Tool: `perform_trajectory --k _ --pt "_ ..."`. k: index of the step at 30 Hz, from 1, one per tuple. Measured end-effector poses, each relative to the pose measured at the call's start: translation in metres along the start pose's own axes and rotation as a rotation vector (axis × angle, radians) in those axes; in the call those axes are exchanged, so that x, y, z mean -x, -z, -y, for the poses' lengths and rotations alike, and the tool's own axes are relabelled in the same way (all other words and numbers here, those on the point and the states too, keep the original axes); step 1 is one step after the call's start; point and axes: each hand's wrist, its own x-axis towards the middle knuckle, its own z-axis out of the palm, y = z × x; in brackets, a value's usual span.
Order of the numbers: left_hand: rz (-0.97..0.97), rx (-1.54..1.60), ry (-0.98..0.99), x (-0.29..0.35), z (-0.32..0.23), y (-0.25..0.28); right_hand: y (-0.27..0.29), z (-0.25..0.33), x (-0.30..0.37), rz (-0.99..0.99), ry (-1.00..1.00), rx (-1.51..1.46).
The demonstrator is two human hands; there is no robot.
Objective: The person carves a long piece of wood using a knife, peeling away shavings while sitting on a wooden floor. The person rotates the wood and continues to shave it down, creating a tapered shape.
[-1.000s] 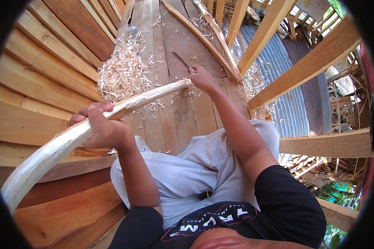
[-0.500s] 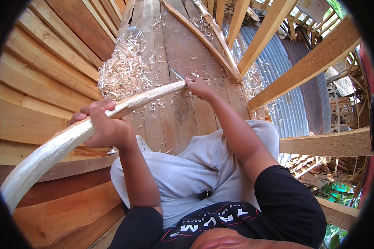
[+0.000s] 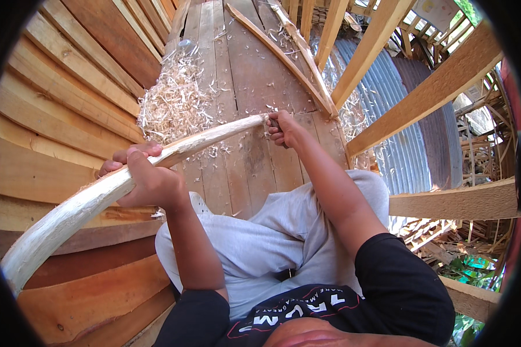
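A long, pale, peeled wooden pole (image 3: 208, 139) slants from the lower left up to the middle. My left hand (image 3: 147, 179) is wrapped around its middle part. My right hand (image 3: 283, 128) is closed at the pole's far tip, gripping a knife (image 3: 272, 122) of which only a dark bit shows beside the fingers. The blade is hidden against the wood. I sit on the planks in grey trousers, knees under the pole.
A heap of curled wood shavings (image 3: 176, 101) lies on the plank floor (image 3: 255, 63) beyond the pole. A plank wall (image 3: 52, 98) rises on the left. Slanted wooden beams (image 3: 422, 95) and corrugated metal sheets (image 3: 414, 144) are on the right.
My right hand has drawn back along the pole's far end toward me. The knife blade that stuck out past the hand is now hidden. The left hand kept its hold.
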Motion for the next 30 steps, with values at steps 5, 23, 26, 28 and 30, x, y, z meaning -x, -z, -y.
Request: perform_trajectory --k 5,23,26,28,30 --pt "-0.002 -0.006 -0.004 0.000 0.002 0.000 0.011 0.001 -0.001 -0.077 0.074 -0.109" --pt "-0.007 -0.048 0.019 0.002 0.002 0.001 -0.010 0.027 0.013 -0.332 0.875 0.622" --pt "-0.011 -0.043 0.006 -0.001 0.001 0.002 0.018 0.015 0.000 -0.679 0.963 1.218" --pt "-0.002 0.007 0.002 -0.001 0.004 0.003 0.041 0.019 -0.002 -0.730 0.679 1.311" --pt "-0.003 0.001 0.010 -0.001 0.002 0.001 0.052 0.020 -0.002 -0.864 0.556 1.310"
